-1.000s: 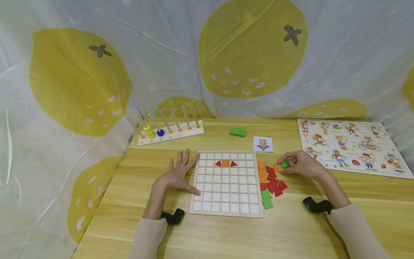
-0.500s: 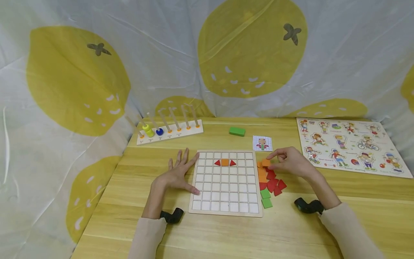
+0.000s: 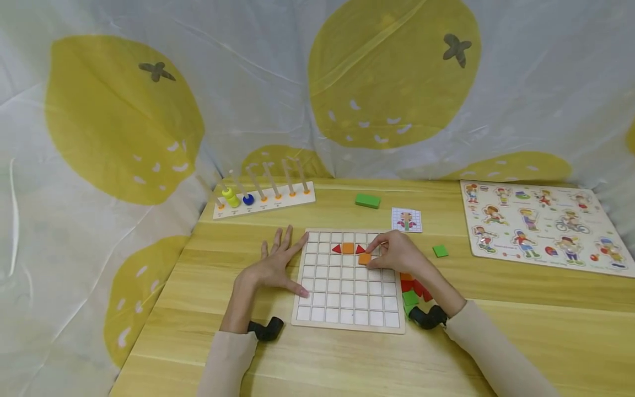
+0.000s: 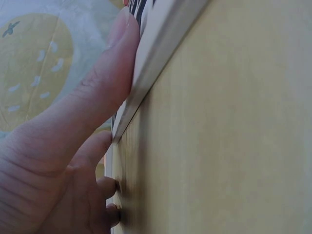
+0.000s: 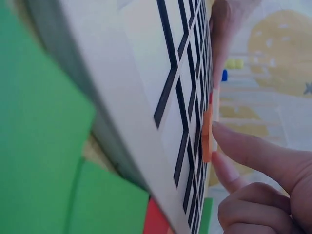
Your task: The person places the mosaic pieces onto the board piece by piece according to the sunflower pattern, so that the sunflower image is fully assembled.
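Note:
A wooden grid board (image 3: 334, 299) lies flat on the table, with an orange square tile (image 3: 348, 248) between two red triangle tiles (image 3: 337, 249) near its top. My right hand (image 3: 399, 253) pinches another orange square tile (image 3: 364, 258) between thumb and finger, over the board just below the right-hand triangle. The same orange tile (image 5: 206, 136) appears edge-on in the right wrist view. With fingers spread, my left hand (image 3: 270, 270) rests at the board's left edge; its thumb (image 4: 122, 44) lies on the rim in the left wrist view.
Red, orange and green tiles (image 3: 410, 298) lie right of the board, partly behind my right wrist. A lone green square (image 3: 440, 251) sits farther right. Behind are a pattern card (image 3: 406, 219), a green block (image 3: 367, 200), a peg stand (image 3: 265, 201) and a sports picture puzzle (image 3: 545, 226).
My right hand has picked up an orange square from beside the pile and carried it left over the board. The green square has been left on the table. My left hand stays put.

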Available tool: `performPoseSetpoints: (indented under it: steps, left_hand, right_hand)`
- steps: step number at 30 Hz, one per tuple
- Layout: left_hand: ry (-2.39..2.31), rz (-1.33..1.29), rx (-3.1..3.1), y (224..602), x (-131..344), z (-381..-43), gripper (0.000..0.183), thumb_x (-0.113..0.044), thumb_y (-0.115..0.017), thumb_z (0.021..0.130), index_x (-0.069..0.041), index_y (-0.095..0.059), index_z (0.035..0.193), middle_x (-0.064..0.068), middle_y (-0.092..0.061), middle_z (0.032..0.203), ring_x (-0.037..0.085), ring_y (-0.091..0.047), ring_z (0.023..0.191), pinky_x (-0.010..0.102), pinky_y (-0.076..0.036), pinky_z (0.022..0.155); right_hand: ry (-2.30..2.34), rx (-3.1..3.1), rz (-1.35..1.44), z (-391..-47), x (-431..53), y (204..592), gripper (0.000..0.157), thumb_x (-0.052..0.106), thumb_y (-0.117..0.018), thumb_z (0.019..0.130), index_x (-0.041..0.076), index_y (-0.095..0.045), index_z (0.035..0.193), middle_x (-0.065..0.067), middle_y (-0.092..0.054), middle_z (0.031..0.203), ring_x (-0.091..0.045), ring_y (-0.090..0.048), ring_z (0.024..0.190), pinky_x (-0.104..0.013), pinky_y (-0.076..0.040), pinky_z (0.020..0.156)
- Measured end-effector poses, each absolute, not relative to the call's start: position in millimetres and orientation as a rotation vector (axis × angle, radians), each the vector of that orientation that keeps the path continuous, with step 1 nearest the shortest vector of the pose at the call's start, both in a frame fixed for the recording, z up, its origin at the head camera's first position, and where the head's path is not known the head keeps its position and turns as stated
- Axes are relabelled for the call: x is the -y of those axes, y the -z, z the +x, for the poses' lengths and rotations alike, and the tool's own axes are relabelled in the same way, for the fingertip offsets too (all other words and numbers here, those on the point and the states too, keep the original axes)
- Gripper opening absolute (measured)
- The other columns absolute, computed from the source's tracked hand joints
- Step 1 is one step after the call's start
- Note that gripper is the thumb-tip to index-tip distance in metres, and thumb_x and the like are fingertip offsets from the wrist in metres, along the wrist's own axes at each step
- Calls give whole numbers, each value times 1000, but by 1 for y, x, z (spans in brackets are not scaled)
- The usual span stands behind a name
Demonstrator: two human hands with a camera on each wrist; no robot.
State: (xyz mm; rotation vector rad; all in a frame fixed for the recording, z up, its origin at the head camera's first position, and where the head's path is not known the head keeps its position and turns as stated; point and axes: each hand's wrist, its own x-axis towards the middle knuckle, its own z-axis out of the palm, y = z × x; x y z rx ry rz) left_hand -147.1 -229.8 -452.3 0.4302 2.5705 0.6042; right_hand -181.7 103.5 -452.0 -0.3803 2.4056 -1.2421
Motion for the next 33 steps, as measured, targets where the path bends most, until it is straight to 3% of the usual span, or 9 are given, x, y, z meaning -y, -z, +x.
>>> performPoseSetpoints:
  steps: [13,25,29,33]
  left_hand:
    - [-577,422,-2572,452,229,-146,137,-57,-92,69,-28,-2,168,17,26,170,42,30,156,75,17,119]
    - [-603,437,-2570,452,228,-147,137,-56,-92,69,-27,-2,168,18,26,170,43,30,155,75,17,119]
    - [-595,440,-2571,452,227,-147,136,-56,-92,70,-27,-2,168,18,26,170,43,30,156,75,17,119]
    - [-593,438,-2570,451,229,-147,137,-57,-91,70,-26,-1,168,19,27,170,43,30,155,75,17,119]
  right_hand:
    - [1248,-2398,-400,-185,-104,458,19,10,-88,80,10,-84,99,2,-40,51,-15,-30,51,-24,-25,51]
    - [1228,-2375,-385,-188,-99,455,16,10,-88,82,11,-84,97,-1,-50,78,-17,-35,65,-25,-25,55]
    - [1233,-2372,-368,-189,-98,456,15,10,-88,81,12,-85,96,-1,-50,79,-18,-35,68,-25,-24,56]
    - [1259,-2345,-359,-189,-98,457,17,12,-88,82,13,-85,98,1,-42,68,-17,-32,64,-25,-23,55]
